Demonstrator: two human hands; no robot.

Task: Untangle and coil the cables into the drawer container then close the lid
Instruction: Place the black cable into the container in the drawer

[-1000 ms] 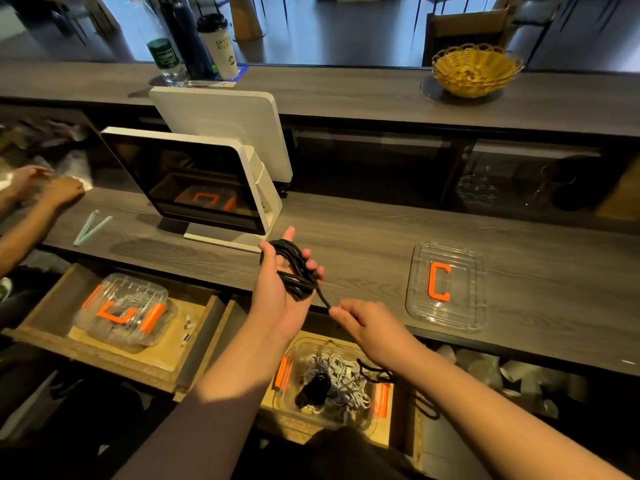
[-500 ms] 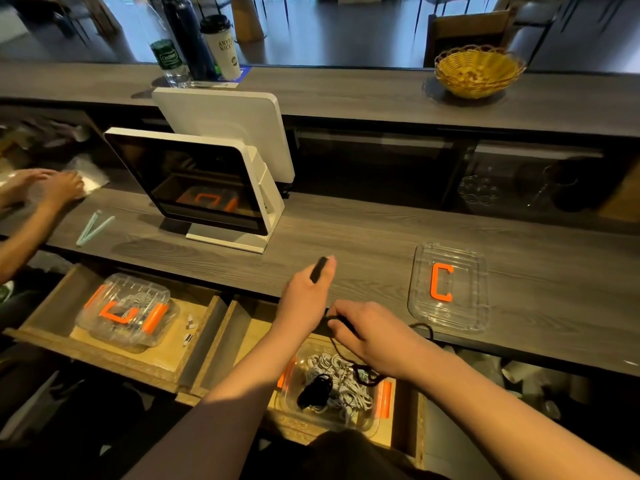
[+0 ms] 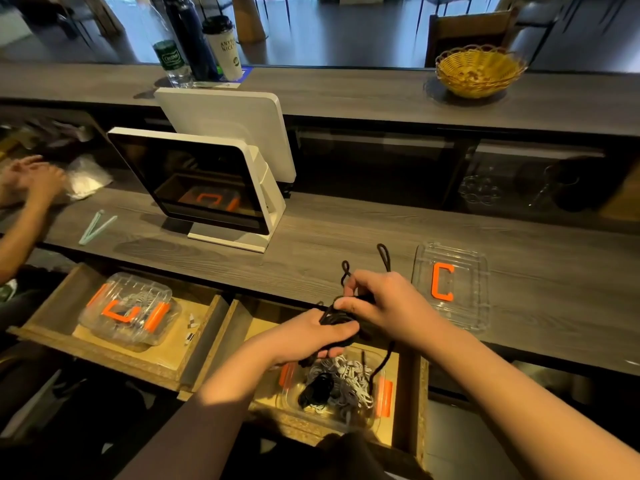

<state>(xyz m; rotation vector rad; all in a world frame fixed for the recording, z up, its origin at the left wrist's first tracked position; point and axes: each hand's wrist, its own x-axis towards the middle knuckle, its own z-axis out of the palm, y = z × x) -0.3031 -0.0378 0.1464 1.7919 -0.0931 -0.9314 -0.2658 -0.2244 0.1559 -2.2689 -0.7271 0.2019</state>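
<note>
Both my hands hold a bundle of black cable [image 3: 337,318] just above the open right drawer [image 3: 414,403]. My left hand [image 3: 311,336] grips the bundle from below. My right hand [image 3: 377,303] pinches it from above, and two loops of the cable stick up past its fingers. A strand hangs down into the clear container [image 3: 294,400] with orange clips, which holds a coiled white cable [image 3: 346,379] and a black coil [image 3: 315,389]. The clear lid [image 3: 460,317] with an orange C lies on the counter to the right.
A white point-of-sale screen [image 3: 207,188] stands on the counter at left. The left drawer [image 3: 45,317] is open with a closed clear container [image 3: 131,310] in it. Another person's hands [image 3: 31,178] work at the far left. A wicker basket [image 3: 479,69] and bottles [image 3: 194,39] sit on the upper ledge.
My hands have come together lower, over the right drawer. The black cable went from wound round my raised left hand to a bundle held by both hands.
</note>
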